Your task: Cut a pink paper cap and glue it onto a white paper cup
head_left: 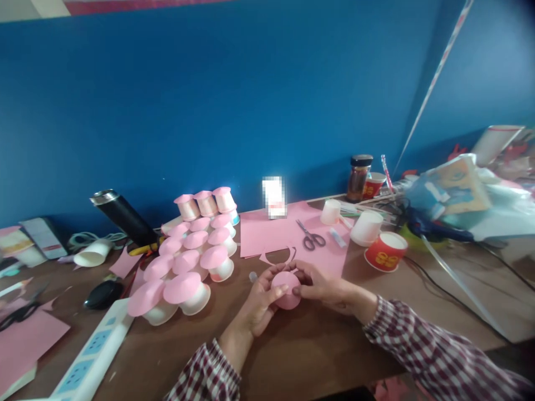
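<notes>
Fingers point(273, 281) of left hand point(259, 303) and right hand point(324, 287) both pinch round pink paper disc point(286, 289), mid-bench near front edge of brown wooden bench point(317, 356). Looks light, floppy, creases easily; hold at rim.

A cluster of small white cups capped with pink paper discs point(196, 256) stands left of centre on the brown table point(326, 345), with a black flask point(123, 214) leaning behind it and a white power strip point(94, 356) at lower left. Near the middle, scissors point(311, 238) lie on pink paper sheets point(267, 231). At right sit a red paper cup point(385, 250), a dark jar point(358, 178) and a heap of plastic bags point(463, 195).
</notes>
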The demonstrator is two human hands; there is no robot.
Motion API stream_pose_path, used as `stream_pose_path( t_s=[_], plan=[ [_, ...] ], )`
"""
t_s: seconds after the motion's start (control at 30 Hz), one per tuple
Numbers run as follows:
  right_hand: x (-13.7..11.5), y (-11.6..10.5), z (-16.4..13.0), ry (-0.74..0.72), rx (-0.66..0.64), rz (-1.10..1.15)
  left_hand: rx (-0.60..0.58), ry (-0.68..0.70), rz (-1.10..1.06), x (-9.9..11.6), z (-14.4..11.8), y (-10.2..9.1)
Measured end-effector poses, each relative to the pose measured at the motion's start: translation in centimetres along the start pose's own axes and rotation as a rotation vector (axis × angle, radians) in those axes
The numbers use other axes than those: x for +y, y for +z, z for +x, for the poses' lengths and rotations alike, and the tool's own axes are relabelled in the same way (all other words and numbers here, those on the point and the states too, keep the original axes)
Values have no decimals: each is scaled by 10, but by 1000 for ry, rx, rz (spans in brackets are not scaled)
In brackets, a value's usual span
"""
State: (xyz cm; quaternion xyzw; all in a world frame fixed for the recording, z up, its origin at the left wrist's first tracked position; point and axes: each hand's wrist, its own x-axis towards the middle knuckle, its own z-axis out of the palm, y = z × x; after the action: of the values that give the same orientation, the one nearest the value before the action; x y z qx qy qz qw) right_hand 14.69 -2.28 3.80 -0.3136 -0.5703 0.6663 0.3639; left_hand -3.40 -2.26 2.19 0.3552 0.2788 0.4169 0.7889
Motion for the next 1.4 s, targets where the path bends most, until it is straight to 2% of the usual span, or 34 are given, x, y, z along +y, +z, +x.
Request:
stream_pose_path(
  t_s=[0.17,0.37,0.47,0.53,0.57,0.6,0.67,0.7,0.77,0.93,1.17,1.27,1.4],
  plan=[
    [-5,0,-13,-17,65,-230,-14,-42,110,1,-1,2],
    [-15,2,-20,-47,78,-633,-108,-31,288,0,-4,4],
    [-23,-3,-17,-46,-7,-640,-141,-48,291,1,-6,4],
    [-28,-13,-9,-34,-36,-636,-105,-66,272,1,-6,2],
    [-29,-20,-3,-35,17,-698,-71,-72,260,1,-6,1],
    [-30,-28,4,-46,148,-829,-33,-73,244,0,-6,0],
    [-31,-43,20,27,403,-1242,42,-59,189,1,-4,-2],
    [-30,-50,28,104,474,-1446,69,-51,156,1,-3,-3],
    [-26,-59,42,167,506,-1560,102,-48,95,2,-2,-3],
    [-18,-65,55,243,462,-1666,87,-24,7,7,-2,-3],
    [-17,-73,45,360,462,-1697,44,11,-7,8,0,-6],
    [-18,-77,42,354,437,-1686,78,56,-23,8,1,-6],
    [-19,-79,40,345,476,-1693,141,89,-36,9,3,-7]
  ],
)
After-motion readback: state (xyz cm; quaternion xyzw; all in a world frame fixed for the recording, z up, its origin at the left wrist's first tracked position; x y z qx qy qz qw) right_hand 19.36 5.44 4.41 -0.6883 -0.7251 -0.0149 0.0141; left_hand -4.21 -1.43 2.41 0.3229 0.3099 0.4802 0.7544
